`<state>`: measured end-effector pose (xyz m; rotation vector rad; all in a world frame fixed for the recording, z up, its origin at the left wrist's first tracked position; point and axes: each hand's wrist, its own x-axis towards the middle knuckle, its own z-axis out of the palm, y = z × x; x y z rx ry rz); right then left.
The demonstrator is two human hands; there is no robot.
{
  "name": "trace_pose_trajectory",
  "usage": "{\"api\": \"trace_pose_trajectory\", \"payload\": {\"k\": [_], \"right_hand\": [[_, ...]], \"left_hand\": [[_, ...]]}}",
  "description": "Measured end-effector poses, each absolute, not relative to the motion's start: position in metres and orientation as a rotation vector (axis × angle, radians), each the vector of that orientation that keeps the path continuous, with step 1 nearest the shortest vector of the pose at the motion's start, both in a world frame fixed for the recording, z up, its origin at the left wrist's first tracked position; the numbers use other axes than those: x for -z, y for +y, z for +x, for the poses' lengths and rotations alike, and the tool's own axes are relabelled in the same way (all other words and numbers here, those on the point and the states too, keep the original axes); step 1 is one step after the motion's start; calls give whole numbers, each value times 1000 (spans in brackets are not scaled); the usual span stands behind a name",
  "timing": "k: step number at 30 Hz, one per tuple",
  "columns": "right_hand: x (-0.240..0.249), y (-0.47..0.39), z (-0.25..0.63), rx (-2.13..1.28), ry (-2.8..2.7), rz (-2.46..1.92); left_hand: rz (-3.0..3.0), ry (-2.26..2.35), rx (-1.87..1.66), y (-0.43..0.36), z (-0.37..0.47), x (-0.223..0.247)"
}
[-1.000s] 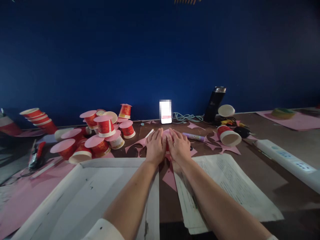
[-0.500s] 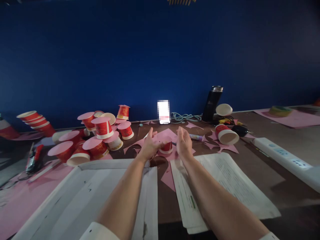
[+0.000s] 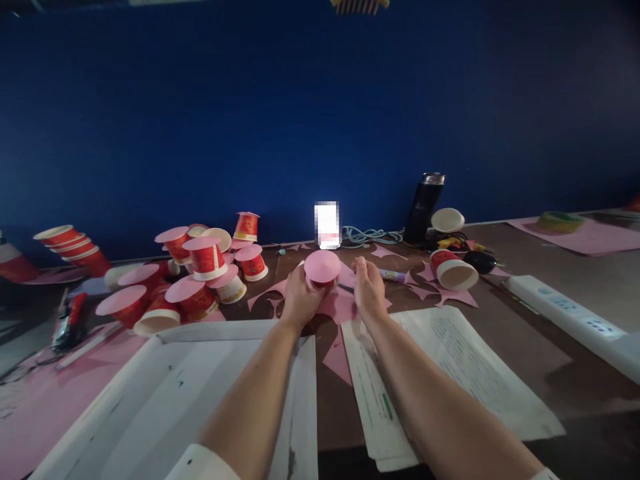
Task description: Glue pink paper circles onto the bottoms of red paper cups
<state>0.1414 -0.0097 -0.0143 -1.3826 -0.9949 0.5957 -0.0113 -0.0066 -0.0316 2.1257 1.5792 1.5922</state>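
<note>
My left hand (image 3: 301, 298) is wrapped round a red paper cup (image 3: 320, 285), its fingers partly hidden behind it. A round pink paper disc (image 3: 323, 267) covers the cup's top end and tilts toward me. To the right, my right hand (image 3: 369, 290) is upright with curled fingers, apart from the cup. A thin dark tool (image 3: 346, 288) sticks out on its left side; its kind and the hand's hold on it are unclear. Pink paper with cut edges (image 3: 345, 308) lies beneath both hands.
Several red cups with pink discs (image 3: 205, 257) crowd the left, near a white box lid (image 3: 215, 387). Printed sheets (image 3: 465, 360), a glue stick (image 3: 393, 275), a black flask (image 3: 424, 210), a tipped cup (image 3: 453, 270) and a power strip (image 3: 565, 317) lie rightward. A lit phone (image 3: 328, 225) stands behind.
My left hand has closed round the cup from a spread position beside it. The cup is now raised, its pink disc tilted toward me. My right hand has barely moved.
</note>
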Motion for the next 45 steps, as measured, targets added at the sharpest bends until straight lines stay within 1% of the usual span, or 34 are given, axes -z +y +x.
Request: {"api": "trace_pose_trajectory", "payload": {"k": [5, 17, 24, 38, 45], "right_hand": [[16, -10, 140, -591, -1016, -1368], [17, -12, 137, -639, -1075, -1365], [22, -10, 135, -694, -1103, -1338], [20, -14, 132, -777, -1138, -1316], [24, -13, 131, -737, -1236, -1368]], "left_hand": [[2288, 1696, -1754, -8, -17, 26], [2293, 1692, -1783, -11, -16, 21], [2239, 1662, -1882, -16, -16, 18], [2293, 1608, -1853, -18, -15, 15], [2175, 1817, -1772, -9, -15, 25]]}}
